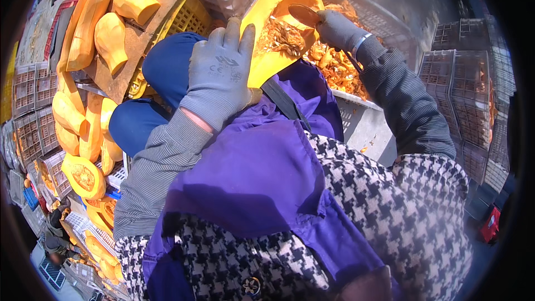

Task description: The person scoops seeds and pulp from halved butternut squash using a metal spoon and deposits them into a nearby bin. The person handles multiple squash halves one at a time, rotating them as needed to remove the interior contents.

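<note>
A halved yellow squash leans over the purple apron, its hollow full of stringy pulp and seeds. My left hand, in a grey work glove, rests against its left edge with the fingers spread and the thumb near the lower rim. My right hand, gloved too, grips a round, rust-coloured scraping tool over the upper part of the hollow. Scooped pulp and seeds fill a pale plastic crate beneath the right hand.
Peeled squash pieces lie on a wooden board at upper left, above a yellow crate. More squash is heaped at left. Stacked crates stand at right. Another person is at lower left.
</note>
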The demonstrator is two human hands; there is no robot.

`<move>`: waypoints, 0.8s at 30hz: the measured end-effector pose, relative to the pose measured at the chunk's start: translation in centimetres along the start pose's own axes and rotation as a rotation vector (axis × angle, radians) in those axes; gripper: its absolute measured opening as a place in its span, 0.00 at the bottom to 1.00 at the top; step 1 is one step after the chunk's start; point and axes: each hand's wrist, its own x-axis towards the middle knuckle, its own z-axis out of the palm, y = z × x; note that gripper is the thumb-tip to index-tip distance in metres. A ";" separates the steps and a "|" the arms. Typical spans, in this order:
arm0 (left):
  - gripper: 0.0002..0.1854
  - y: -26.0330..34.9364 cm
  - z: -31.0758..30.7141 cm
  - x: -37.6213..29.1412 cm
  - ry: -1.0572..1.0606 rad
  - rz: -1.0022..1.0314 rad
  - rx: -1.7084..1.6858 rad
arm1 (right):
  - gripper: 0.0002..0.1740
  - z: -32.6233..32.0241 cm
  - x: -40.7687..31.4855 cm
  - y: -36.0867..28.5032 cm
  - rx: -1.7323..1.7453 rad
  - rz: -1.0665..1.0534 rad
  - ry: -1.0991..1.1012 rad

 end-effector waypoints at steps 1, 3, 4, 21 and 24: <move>0.55 0.1 0.2 0.0 -0.009 0.003 0.002 | 0.13 -0.5 0.9 0.0 0.181 0.148 -0.056; 0.55 -0.1 0.7 0.2 0.050 0.017 0.034 | 0.13 -0.6 2.3 -0.4 0.358 0.200 -0.088; 0.54 -0.3 0.9 0.3 0.034 0.001 0.038 | 0.13 -0.3 2.5 -0.8 0.351 0.073 -0.127; 0.54 0.0 0.6 1.0 -0.011 -0.080 0.013 | 0.16 -0.3 3.0 -1.6 -0.238 -0.016 0.009; 0.54 0.0 0.7 0.9 -0.019 -0.097 0.007 | 0.16 -0.3 0.7 -3.2 -0.468 -0.330 0.005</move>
